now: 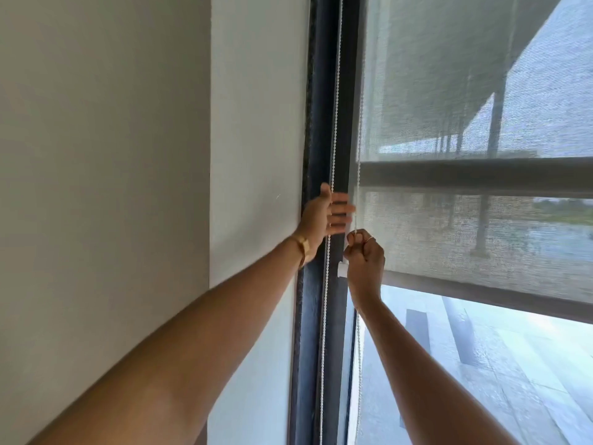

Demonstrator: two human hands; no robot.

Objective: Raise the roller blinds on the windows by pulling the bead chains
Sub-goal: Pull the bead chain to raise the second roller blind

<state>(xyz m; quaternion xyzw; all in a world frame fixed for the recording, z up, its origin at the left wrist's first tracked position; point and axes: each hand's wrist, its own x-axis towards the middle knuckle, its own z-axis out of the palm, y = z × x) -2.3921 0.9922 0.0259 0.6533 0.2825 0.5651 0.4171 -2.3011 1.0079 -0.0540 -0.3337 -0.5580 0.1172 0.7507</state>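
A grey mesh roller blind (pixel 465 107) covers the upper window, its bottom bar (pixel 481 292) slanting across the glass. A white bead chain hangs in two strands along the dark frame: the left strand (pixel 333 123) and the right strand (pixel 359 139). My right hand (pixel 364 258) is a fist shut on the right strand, just beside the blind's white end cap (pixel 341 270). My left hand (pixel 327 216) is raised higher, fingers spread, its palm against the left strand without closing on it.
A dark window frame (pixel 317 155) runs vertically next to a white wall (pixel 128 155). Below the blind, bare glass (pixel 481 364) shows a paved terrace outside. A horizontal frame bar (pixel 481 175) shows through the mesh.
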